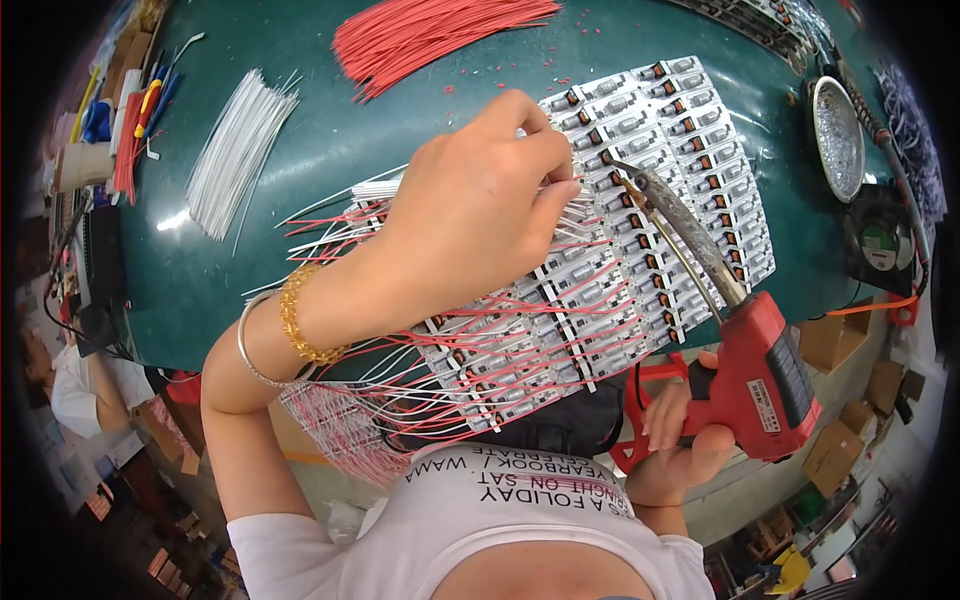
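A red soldering gun (758,385) is gripped by my right hand (672,425) at the near right. Its hot tip and curved metal feed tube reach up-left to a panel of small white circuit boards (735,190), just right of my left fingertips. My left hand (475,195), wearing bracelets, is closed in a pinch over the panel on what looks like a white wire (572,212), partly hidden by the fingers. Many red and white wires (490,325) trail from the panel's left and near rows, under my left forearm. Boards on the right carry no wires.
On the green table (300,140) lie a bundle of red wires (430,40) and a bundle of white wires (240,150). A round metal dish (838,140) and a black fan (880,240) stand at the right. Hand tools (150,105) sit at the far left. More wired boards (345,425) hang near my lap.
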The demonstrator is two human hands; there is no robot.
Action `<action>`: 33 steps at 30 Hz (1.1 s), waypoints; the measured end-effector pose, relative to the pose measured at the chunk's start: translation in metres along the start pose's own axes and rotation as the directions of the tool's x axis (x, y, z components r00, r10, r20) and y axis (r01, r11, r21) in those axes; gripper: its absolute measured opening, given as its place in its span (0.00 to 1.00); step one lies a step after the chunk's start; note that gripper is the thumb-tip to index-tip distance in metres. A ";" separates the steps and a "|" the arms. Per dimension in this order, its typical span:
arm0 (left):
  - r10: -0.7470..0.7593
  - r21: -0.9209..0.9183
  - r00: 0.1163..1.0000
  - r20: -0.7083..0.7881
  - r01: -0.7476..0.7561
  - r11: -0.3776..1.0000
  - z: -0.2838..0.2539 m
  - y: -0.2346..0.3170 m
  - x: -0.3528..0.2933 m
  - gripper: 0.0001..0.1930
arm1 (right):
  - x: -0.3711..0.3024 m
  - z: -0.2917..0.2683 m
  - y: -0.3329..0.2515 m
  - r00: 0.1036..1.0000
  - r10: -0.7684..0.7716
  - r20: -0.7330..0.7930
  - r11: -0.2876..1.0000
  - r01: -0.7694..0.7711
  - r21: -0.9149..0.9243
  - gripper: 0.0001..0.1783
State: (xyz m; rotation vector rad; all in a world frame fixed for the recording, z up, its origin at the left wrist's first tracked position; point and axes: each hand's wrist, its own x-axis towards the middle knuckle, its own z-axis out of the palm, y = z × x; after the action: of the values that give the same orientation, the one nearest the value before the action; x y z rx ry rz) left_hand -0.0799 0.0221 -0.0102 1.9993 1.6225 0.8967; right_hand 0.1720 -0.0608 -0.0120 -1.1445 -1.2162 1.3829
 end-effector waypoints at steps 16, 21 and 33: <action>-0.019 0.115 0.996 -0.089 0.029 0.993 0.013 0.003 -0.004 0.05 | -0.008 -0.003 -0.004 0.995 0.093 0.044 0.994 -0.090 -0.061 0.42; 0.017 0.160 0.996 -0.083 -0.004 0.987 0.012 0.004 -0.001 0.05 | -0.017 -0.014 0.007 0.997 0.041 -0.059 0.999 -0.040 0.021 0.42; 0.047 -0.008 0.988 -0.144 -0.049 0.999 0.010 -0.001 -0.002 0.05 | -0.009 -0.006 0.000 0.998 0.055 0.016 0.995 -0.057 0.076 0.46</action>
State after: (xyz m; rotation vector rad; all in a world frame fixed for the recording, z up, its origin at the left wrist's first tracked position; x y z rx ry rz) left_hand -0.0734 0.0210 -0.0187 2.0148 1.6462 1.0882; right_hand 0.1789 -0.0694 -0.0115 -1.1246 -1.1386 1.4693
